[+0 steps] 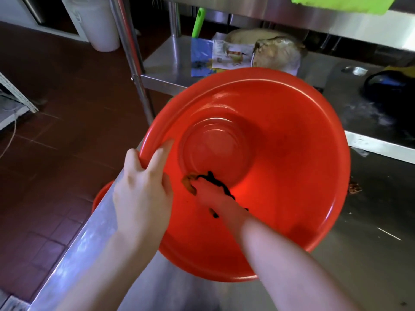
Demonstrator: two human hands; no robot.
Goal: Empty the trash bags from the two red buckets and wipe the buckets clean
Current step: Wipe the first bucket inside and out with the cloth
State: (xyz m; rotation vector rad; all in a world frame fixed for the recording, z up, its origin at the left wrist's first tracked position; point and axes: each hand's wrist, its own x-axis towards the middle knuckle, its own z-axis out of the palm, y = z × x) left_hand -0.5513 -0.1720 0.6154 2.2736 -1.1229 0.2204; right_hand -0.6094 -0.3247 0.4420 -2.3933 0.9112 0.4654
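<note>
A large red bucket [292, 167] lies tilted toward me on the steel table, its inside facing the camera. My left hand [143, 187] grips its left rim, thumb outside and fingers inside. Reaching deep into the bucket, my right hand [215, 194] presses a dark cloth with a yellow patch [190, 182] against the lower inner wall near the bottom. How its fingers lie is hard to make out. Part of a second red bucket [101, 196] shows below the table edge at the left.
The steel table [370, 254] has crumbs [354, 188] at the right. A lower shelf [170, 59] behind holds paper packets, a wrapped bundle and a green-handled tool. A white bin [101, 25] stands on the brown tile floor. A table leg [132, 63] rises at the left.
</note>
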